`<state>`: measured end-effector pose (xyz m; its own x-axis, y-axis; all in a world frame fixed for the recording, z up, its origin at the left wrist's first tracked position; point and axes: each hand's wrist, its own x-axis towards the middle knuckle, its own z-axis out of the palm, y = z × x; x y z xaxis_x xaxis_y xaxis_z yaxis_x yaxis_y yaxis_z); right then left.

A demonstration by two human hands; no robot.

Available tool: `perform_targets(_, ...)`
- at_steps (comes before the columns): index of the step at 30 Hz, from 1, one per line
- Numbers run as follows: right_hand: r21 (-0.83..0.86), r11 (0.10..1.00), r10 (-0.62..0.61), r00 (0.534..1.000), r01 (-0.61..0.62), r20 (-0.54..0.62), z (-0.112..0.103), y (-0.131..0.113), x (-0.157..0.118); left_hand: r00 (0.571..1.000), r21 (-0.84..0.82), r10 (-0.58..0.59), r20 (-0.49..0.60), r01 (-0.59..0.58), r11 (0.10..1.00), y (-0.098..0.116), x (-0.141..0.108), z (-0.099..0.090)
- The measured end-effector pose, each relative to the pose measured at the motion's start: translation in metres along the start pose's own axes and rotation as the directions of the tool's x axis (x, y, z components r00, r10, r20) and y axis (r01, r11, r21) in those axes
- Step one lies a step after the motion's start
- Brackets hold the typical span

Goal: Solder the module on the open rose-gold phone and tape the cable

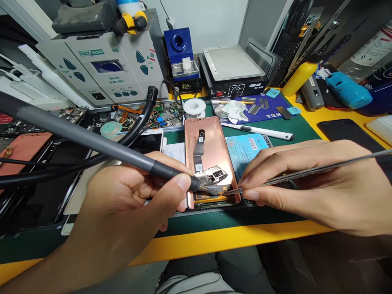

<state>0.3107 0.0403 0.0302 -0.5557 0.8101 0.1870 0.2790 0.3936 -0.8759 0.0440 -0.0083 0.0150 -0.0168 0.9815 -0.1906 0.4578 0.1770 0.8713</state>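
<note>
My left hand [131, 200] is closed around a dark grey pen-shaped tool [122, 153] with a black grip. The tool's flat tip rests at the lower end of a copper-coloured phone frame [214, 139]. My right hand [312, 183] pinches a pair of tweezers [294, 176], whose points reach an orange flex strip [211, 199] at that same end, close to the other tip. A dark flex cable [199, 151] lies along the frame. Below it sits a bent silvery metal piece [214, 174]. The exact contact between the tips is too small to tell.
Behind the frame stand a rework station [101, 69], a soldering stand [182, 53] and a hot plate [232, 69]. A black hose [137, 126] crosses on the left. A solder spool [194, 108], a white pen tool [260, 131] and a blue packet [245, 147] lie close by.
</note>
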Motion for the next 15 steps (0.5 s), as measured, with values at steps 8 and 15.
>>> perform_targets(8, 0.021, 1.000, 0.009, 1.000, -0.010, 0.009, 0.001, 0.001, -0.001, 0.995, -0.017, -0.053, -0.088, 0.052, 0.999, 0.014, -0.007, 0.009)
perform_targets(15, 0.041, 0.999, 0.016, 1.000, -0.017, 0.012, 0.001, 0.000, 0.000, 0.992, -0.056, -0.053, -0.118, 0.047, 0.997, 0.018, -0.010, 0.014)
